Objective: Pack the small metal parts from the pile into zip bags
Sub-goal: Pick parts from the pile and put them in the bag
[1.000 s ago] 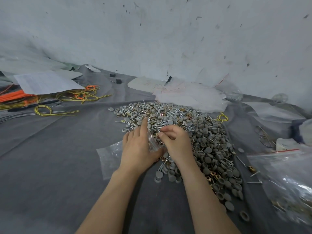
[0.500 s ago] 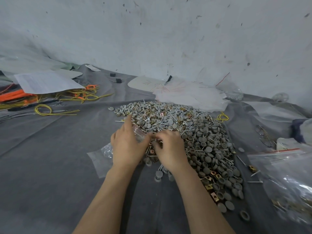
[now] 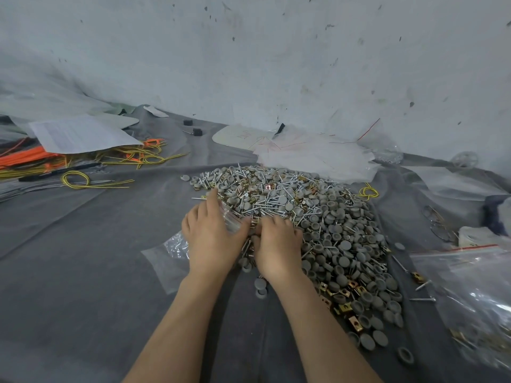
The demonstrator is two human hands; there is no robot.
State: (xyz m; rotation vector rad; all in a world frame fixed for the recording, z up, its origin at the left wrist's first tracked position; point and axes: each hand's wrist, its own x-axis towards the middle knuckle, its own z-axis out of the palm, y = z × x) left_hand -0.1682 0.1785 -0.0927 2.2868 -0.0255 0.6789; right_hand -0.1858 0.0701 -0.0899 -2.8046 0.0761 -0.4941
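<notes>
So what's different from a second ago: both of your hands are now pushed forward into the near edge of the pile (image 3: 331, 230), where before they sat just short of it. Your left hand (image 3: 213, 241) has slid a bit to the left and dragged the zip bag (image 3: 168, 255) along with it. The bag's tail is flat on the grey cloth (image 3: 83, 272) under your wrist, and its crinkled mouth is bunched between your thumb and fingers, right against the parts. So the left is grasping the bag, no question.

Your right hand (image 3: 278, 247) is the bigger change. A second ago it was pinching at something up by the bag's mouth. Now it's knuckles-up with the fingers (image 3: 276, 223) curled down into the screws and grey caps, touching your left thumb. I can't tell if it's actually clenched on a handful or just raking (the fingertips are buried in the metal).

Over the last half second hardly anything moves, so my read is you're mid-scoop, about to drag parts into the open mouth. As for progress, the pile is still big. There's one filled bag (image 3: 470, 286) well off to your right, so lots of bagging is left. Watch the loose caps near your wrists, since they could easily get nudged further out.
</notes>
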